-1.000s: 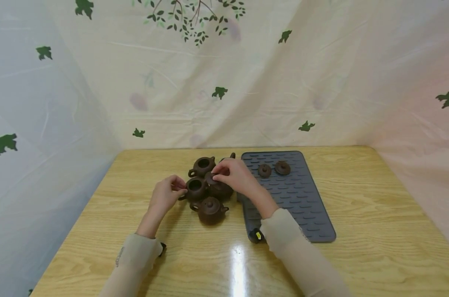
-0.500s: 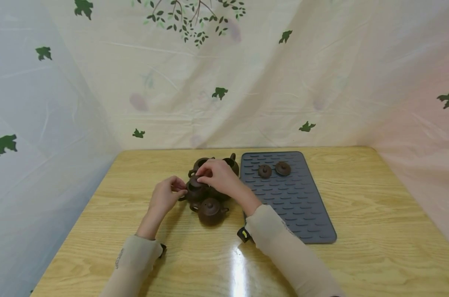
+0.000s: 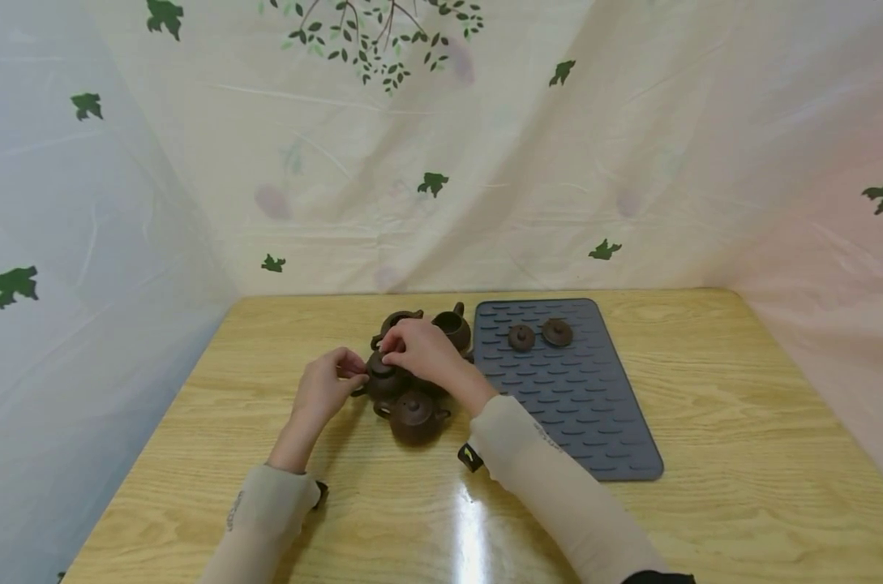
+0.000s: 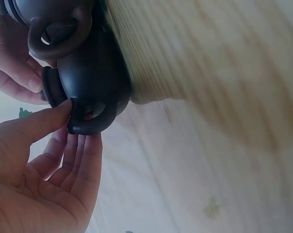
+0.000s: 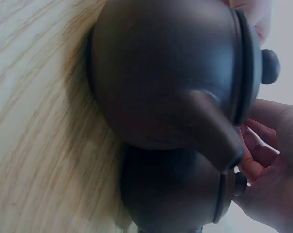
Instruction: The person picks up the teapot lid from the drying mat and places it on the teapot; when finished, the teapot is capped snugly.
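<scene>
Several dark brown clay teapots stand close together left of the table's middle. My left hand [image 3: 324,385] pinches the handle of the leftmost teapot [image 3: 385,387] between thumb and fingers; the left wrist view shows this grip. Above that teapot, my right hand [image 3: 426,353] holds a lid [image 4: 51,87], which sits at the teapot's mouth. Whether the lid is fully seated I cannot tell. In front stands a lidded teapot [image 3: 415,422], its spout to the right, large in the right wrist view. My right hand partly hides the teapots behind it.
A back-right teapot [image 3: 452,326] has no lid on. Another back teapot [image 3: 397,322] is partly covered by my right hand. To the right, a grey ridged mat [image 3: 580,405] bears two lids, a smaller one [image 3: 521,337] and a larger one [image 3: 557,332]. A leaf-patterned cloth [image 3: 441,235] hangs behind the table.
My right hand has moved left with the lid, from over the middle of the group down onto the leftmost teapot's mouth. My left hand has stayed at the handle.
</scene>
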`<action>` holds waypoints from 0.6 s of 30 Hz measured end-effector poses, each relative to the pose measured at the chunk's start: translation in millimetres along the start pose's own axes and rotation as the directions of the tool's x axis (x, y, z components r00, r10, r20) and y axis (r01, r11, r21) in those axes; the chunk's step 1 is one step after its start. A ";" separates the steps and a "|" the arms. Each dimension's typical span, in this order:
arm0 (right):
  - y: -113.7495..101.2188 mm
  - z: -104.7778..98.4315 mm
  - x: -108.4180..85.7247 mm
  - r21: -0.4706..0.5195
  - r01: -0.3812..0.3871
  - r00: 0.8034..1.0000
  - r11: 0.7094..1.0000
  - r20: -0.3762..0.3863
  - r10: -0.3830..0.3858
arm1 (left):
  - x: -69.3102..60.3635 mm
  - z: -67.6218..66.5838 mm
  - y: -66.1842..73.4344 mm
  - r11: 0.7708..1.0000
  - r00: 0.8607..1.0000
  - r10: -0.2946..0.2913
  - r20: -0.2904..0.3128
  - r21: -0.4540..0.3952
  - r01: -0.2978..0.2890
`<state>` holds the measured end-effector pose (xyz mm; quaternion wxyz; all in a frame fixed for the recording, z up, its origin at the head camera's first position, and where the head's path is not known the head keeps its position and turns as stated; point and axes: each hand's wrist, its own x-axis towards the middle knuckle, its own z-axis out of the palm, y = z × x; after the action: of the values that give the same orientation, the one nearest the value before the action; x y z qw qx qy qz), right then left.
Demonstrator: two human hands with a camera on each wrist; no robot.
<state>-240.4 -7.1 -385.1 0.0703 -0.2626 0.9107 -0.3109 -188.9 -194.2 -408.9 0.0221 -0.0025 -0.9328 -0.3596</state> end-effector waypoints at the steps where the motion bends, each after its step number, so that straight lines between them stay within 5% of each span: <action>1: 0.3 0.7 0.5 -0.004 -0.002 1.000 1.000 0.007 0.002 | 0.0 0.0 -0.3 1.000 1.000 0.002 0.000 0.001 -0.002; 18: 3.6 8.2 5.0 -0.030 0.022 0.999 0.999 0.027 -0.022 | -0.1 -0.4 0.5 1.000 1.000 0.001 -0.006 -0.013 -0.001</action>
<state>-243.8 -11.6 -393.6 0.0750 -0.2777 0.9114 -0.2941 -188.8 -194.0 -408.3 0.0250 -0.0021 -0.9305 -0.3654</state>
